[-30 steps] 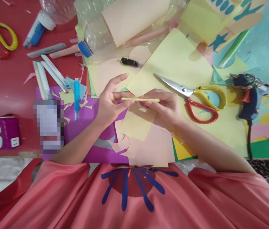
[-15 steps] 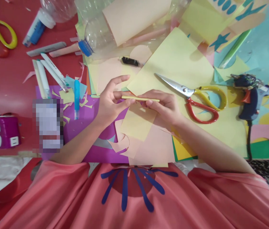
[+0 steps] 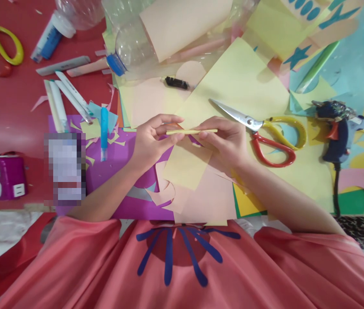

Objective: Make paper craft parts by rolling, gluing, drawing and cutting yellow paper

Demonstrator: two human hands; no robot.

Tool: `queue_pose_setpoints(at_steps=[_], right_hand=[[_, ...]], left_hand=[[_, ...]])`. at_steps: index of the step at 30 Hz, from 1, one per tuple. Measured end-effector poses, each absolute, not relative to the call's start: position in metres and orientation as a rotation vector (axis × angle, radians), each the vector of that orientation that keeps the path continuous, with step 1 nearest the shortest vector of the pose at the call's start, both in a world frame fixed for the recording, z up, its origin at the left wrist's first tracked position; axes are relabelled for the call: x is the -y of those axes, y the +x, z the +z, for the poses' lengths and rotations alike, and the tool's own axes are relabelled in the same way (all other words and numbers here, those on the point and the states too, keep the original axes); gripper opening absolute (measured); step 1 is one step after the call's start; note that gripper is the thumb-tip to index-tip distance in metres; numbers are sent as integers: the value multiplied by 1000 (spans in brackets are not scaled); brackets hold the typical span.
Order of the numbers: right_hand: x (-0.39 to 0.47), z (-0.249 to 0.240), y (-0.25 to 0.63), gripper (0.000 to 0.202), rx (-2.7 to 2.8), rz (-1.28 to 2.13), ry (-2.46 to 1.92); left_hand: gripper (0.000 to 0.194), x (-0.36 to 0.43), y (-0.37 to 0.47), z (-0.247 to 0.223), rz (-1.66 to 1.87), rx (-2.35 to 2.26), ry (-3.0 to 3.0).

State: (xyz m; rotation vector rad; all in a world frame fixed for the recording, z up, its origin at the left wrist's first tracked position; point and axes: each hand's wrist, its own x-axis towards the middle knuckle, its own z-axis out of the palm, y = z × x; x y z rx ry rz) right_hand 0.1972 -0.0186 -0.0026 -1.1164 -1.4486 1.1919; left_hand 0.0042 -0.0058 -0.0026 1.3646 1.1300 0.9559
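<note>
A thin yellow paper strip (image 3: pixel 192 131) stretches level between my two hands, above the middle of the table. My left hand (image 3: pixel 151 139) pinches its left end between thumb and fingers. Toward the other end, my right hand (image 3: pixel 225 139) holds it with thumb and fingertips; whether it is rolled or folded I cannot tell. Below the strip lie a pale yellow paper piece (image 3: pixel 188 167) and peach paper (image 3: pixel 210 197). Just right of my right hand, large scissors (image 3: pixel 255 128) with one yellow and one red handle rest on a yellow sheet (image 3: pixel 236 73).
A glue gun (image 3: pixel 339 137) lies at the right with its cord running down. Plastic bottles (image 3: pixel 133 51) and a black pen piece (image 3: pixel 177 83) are at the back. On the left are markers (image 3: pixel 72 96), a blurred phone (image 3: pixel 67 167), a purple box (image 3: pixel 4 178) and other scissors (image 3: pixel 1 47).
The strip has shifted slightly right. My left fingers have curled down closer to it, and my right hand has moved a little to the right along with the strip.
</note>
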Motion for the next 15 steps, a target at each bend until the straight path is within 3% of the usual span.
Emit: queue_pose_setpoints(at_steps=[15], right_hand=[[21, -8, 194, 21, 1286, 1342, -1080]], left_hand=[[17, 11, 6, 0, 881, -1044, 1406]])
